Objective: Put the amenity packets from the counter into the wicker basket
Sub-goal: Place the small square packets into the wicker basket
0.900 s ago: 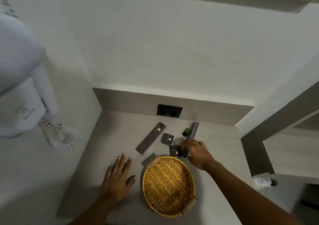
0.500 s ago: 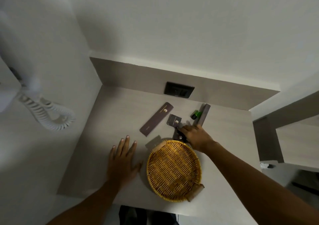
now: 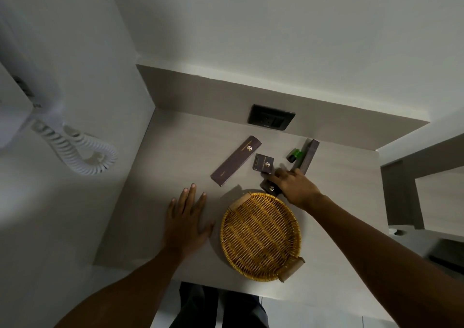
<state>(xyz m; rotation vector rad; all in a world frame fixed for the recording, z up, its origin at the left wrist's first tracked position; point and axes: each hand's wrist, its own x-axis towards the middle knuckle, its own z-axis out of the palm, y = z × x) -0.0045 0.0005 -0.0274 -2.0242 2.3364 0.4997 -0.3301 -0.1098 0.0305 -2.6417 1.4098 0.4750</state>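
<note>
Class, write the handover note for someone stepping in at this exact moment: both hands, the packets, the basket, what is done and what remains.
Left hand: flat on the counter, open, holding nothing.
Right hand: on the small dark packet at the basket's far rim; grip unclear.
Wicker basket: no packets inside.
On the counter: long dark packet, square packet, long box at the back, green bottle beside it.
Done: nothing.
Left: every packet.

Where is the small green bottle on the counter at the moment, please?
In the head view, the small green bottle lies at the back right of the counter, against the left side of a long dark box, just beyond the right hand.
</note>
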